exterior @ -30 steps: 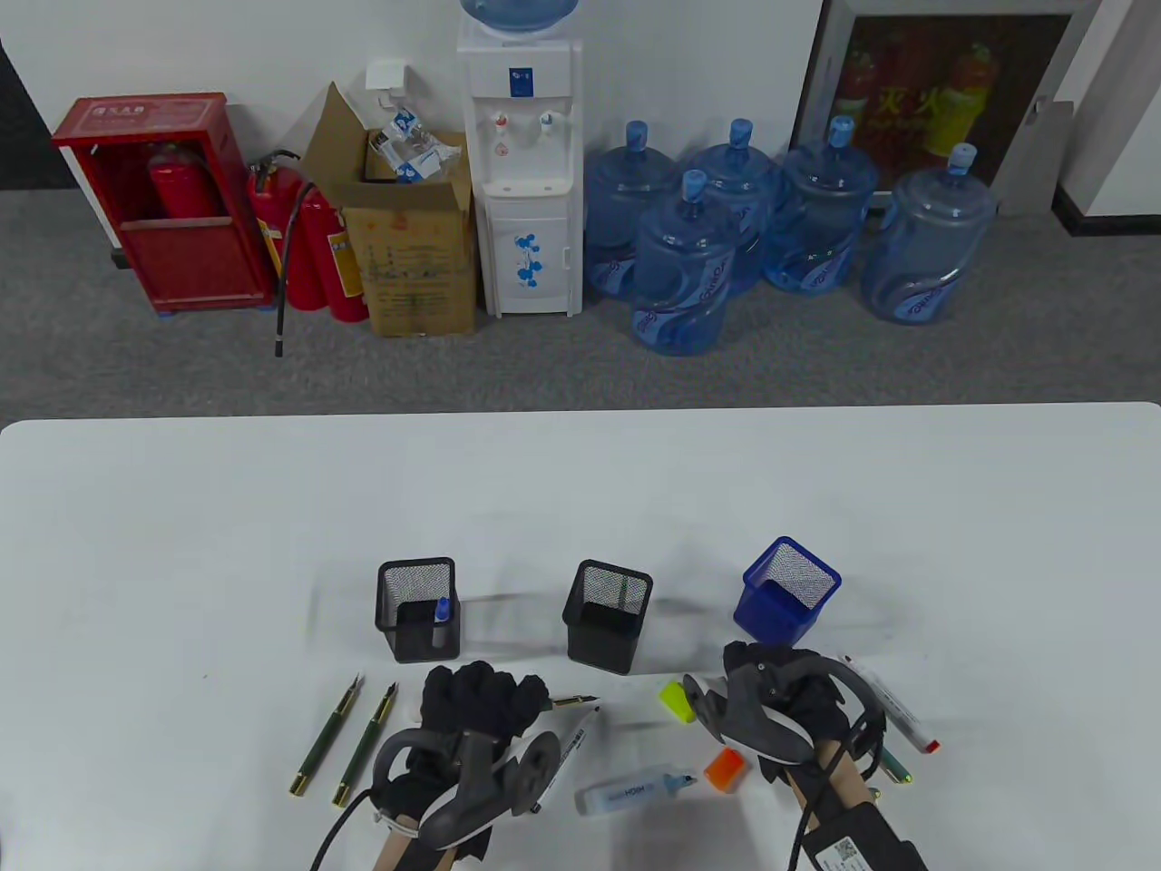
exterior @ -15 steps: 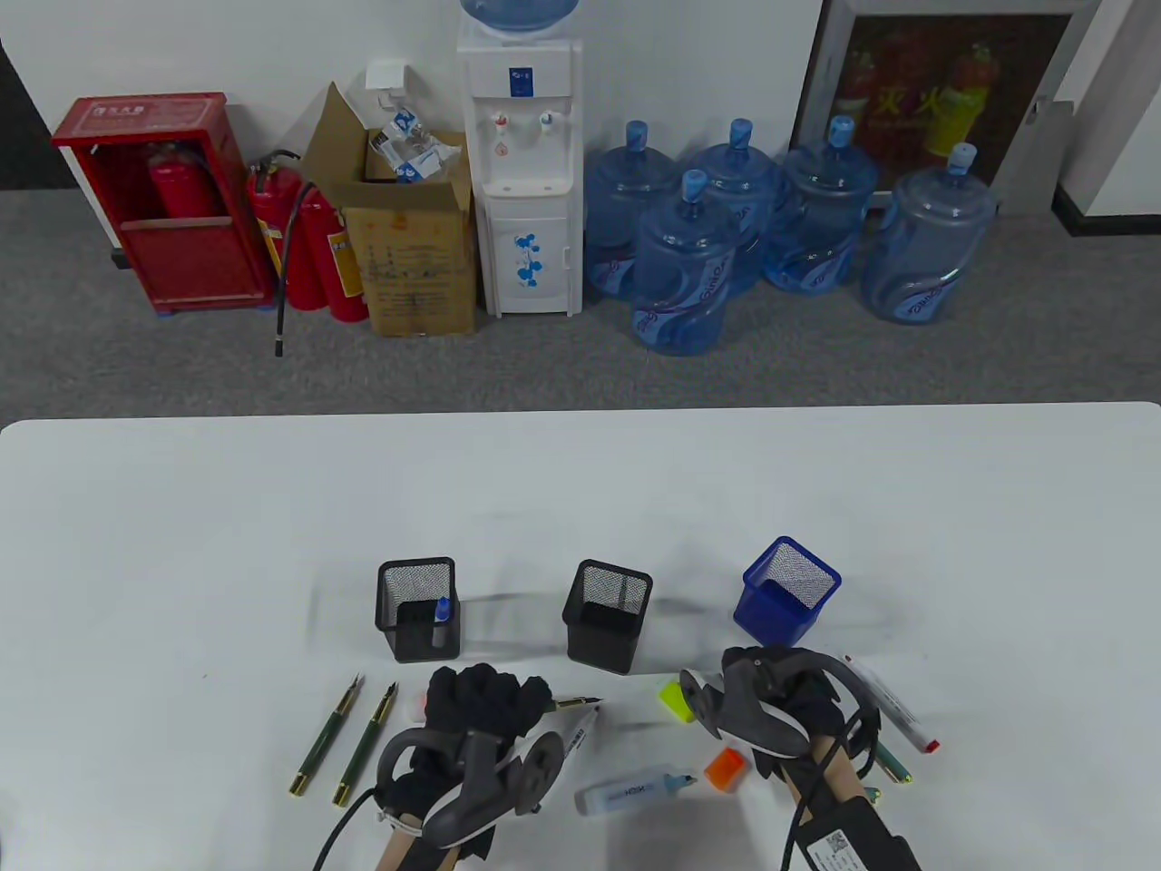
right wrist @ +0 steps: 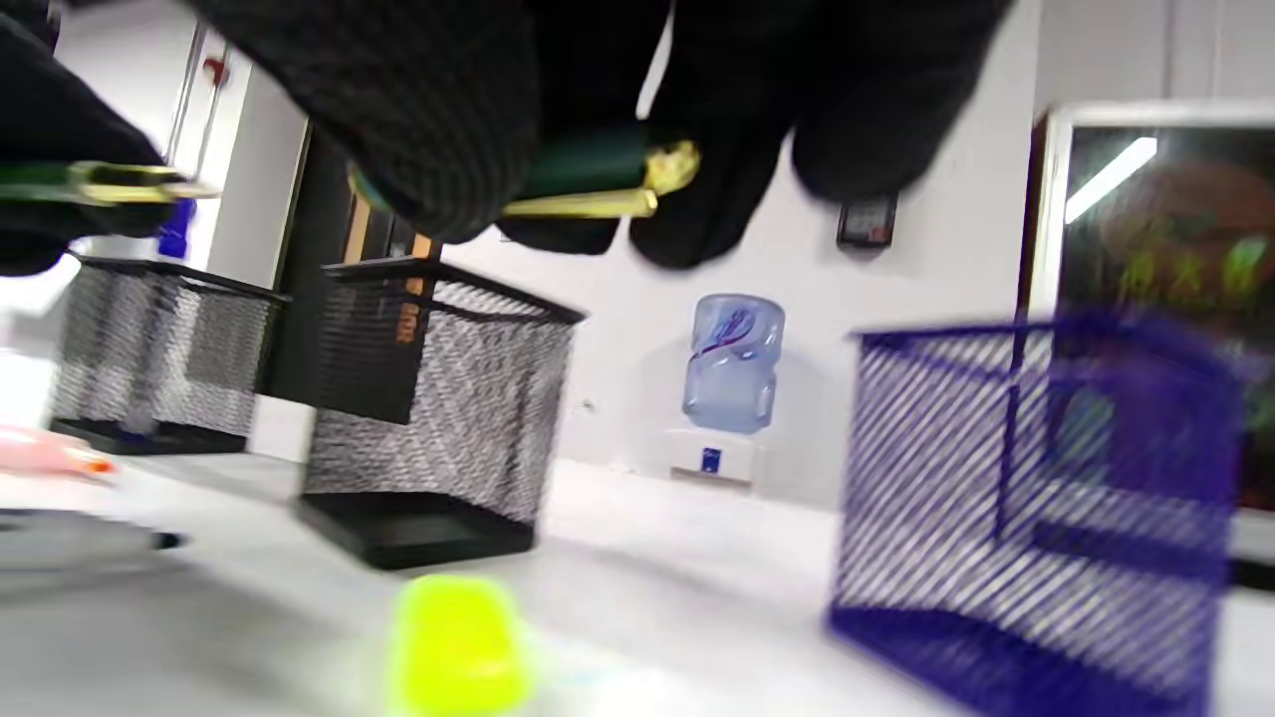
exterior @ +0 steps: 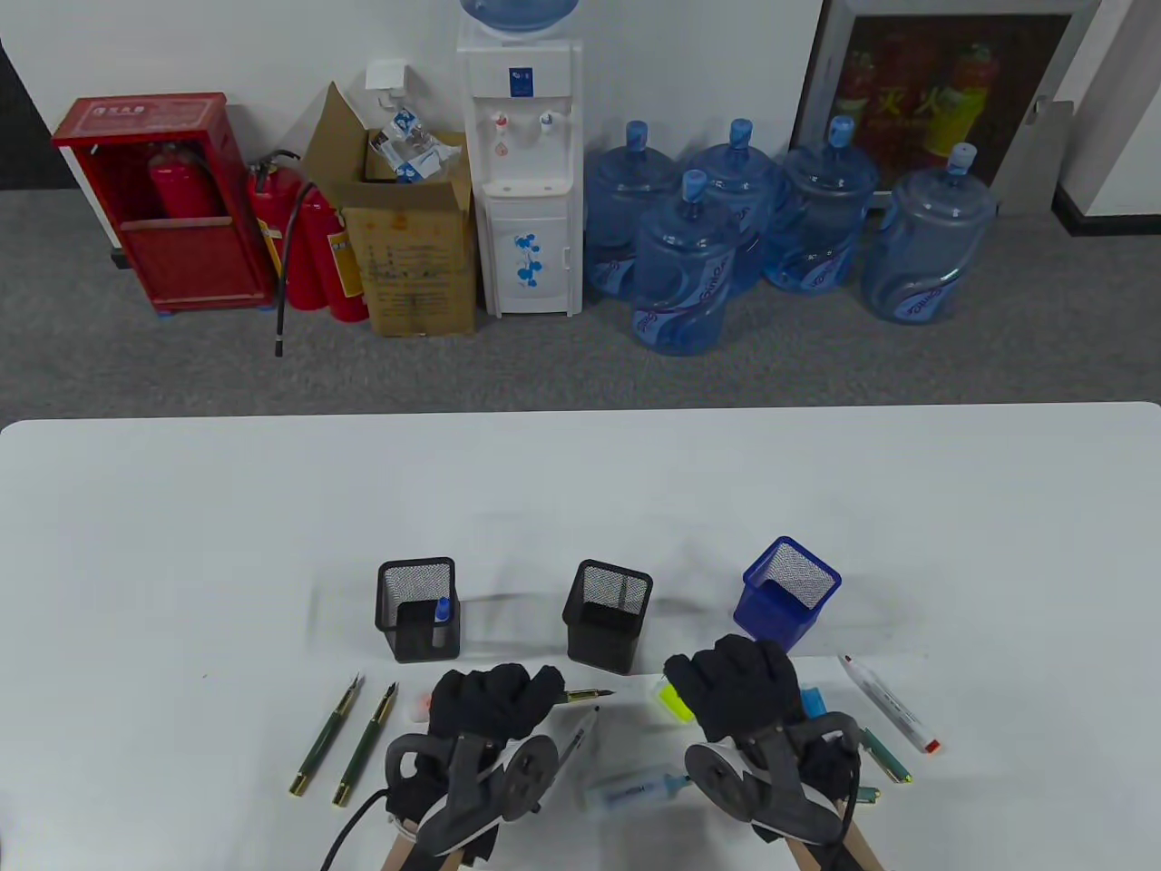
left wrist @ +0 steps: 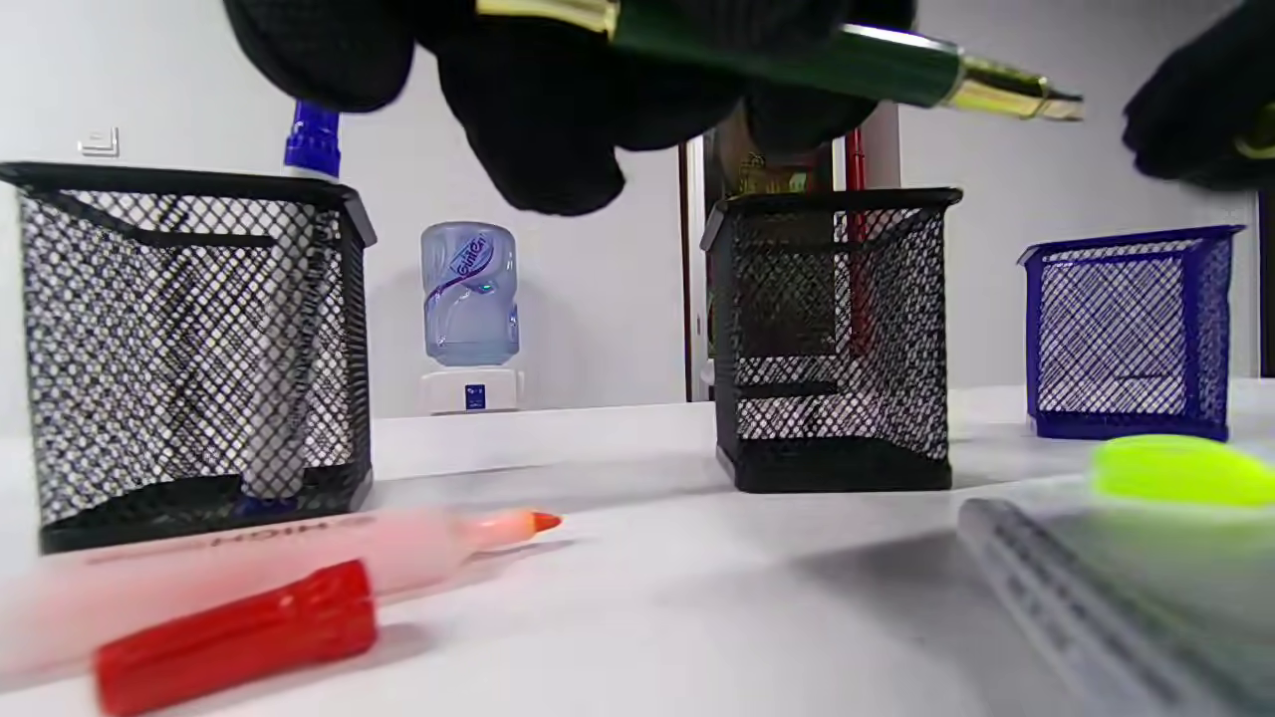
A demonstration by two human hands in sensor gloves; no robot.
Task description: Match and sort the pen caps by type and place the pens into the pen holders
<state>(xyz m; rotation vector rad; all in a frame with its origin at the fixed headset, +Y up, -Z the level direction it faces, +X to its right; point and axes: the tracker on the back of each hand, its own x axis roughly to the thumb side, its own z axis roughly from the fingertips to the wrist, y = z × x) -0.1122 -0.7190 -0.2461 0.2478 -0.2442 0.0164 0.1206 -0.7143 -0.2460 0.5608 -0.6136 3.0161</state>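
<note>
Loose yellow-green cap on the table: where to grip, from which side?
Pinch the yellow-green cap across its two flat sides, from above. It lies flat and apart from the pens, beside the right hand, whose fingers already hold a green cap, so free that hand first.

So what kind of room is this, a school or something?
Probably an office or workroom, not a classroom. Behind the white table stand a water dispenser, spare water jugs and red fire extinguishers on grey carpet.
</note>
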